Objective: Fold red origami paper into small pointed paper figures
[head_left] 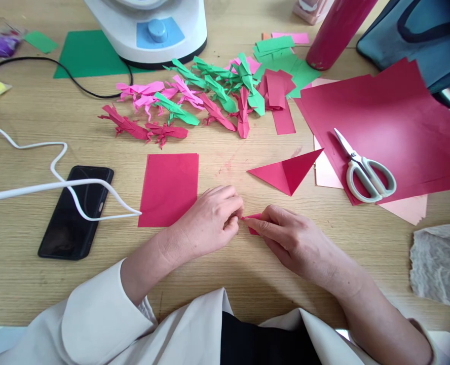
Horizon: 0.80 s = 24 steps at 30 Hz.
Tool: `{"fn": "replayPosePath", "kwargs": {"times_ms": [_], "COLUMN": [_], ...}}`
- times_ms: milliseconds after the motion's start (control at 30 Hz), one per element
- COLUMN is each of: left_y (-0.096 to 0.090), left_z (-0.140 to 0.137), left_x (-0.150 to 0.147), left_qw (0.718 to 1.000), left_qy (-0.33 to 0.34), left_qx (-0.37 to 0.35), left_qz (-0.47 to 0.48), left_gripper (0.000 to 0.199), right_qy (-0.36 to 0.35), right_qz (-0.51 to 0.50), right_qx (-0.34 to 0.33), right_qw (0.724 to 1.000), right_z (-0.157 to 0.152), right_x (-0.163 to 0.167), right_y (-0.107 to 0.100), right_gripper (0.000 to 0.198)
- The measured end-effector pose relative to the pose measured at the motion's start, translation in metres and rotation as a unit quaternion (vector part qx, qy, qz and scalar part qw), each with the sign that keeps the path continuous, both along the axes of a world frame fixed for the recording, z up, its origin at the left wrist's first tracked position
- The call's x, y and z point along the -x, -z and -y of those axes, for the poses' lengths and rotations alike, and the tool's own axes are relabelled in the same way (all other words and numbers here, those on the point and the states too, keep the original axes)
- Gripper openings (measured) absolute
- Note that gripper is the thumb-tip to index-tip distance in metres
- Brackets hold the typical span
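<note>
Between my two hands is a small folded piece of red paper, mostly covered by fingers. My left hand is closed, pinching its thin left tip. With fingers pressed together, my right hand grips the wider part from the right. Just beyond my hands lies a creased red paper triangle. A flat stack of red paper rests left of them, its corner close to my left wrist.
Folded paper figures in red, pink and green lie at the back. Scissors rest on large red sheets at right. A phone with a white cable lies left, a white appliance behind. A crumpled cloth is far right.
</note>
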<state>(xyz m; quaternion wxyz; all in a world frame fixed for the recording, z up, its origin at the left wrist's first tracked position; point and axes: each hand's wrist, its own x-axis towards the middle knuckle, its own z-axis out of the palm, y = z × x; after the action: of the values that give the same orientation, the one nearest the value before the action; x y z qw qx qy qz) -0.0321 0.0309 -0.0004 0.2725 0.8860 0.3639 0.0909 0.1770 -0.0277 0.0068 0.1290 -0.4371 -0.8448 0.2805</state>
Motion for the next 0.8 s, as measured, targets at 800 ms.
{"fn": "replayPosePath", "kwargs": {"times_ms": [800], "left_y": [0.002], "left_z": [0.0015], "left_x": [-0.0068], "left_qw": [0.998], "left_qy": [-0.002], "left_qx": [-0.041], "left_qz": [-0.057], "left_gripper": [0.008], "right_qy": [-0.033], "right_qz": [0.04], "right_qx": [-0.037], "right_qw": [0.998], "right_z": [0.0026], "right_x": [0.0004], "right_y": [0.0014], "right_gripper": [0.036]}}
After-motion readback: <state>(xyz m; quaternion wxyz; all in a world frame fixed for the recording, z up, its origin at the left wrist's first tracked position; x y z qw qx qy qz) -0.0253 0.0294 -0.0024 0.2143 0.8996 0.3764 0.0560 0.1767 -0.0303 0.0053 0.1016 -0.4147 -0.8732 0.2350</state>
